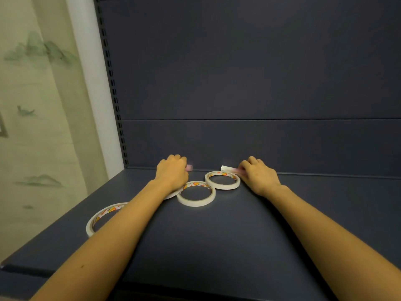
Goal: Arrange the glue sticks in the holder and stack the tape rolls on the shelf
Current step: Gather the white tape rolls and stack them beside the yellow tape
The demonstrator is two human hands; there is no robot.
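Several flat cream tape rolls lie on the dark blue shelf: one at the left front, one in the middle, one to its right, and one mostly hidden under my left wrist. At the back wall my left hand is closed around a pink glue stick, only its tip showing. My right hand grips another glue stick with a white cap, lying just behind the right roll. No holder is in view.
The shelf's dark back panel rises right behind the hands. A slotted upright runs along the shelf's left side, with a pale painted curtain beyond it. The shelf's front edge lies near me.
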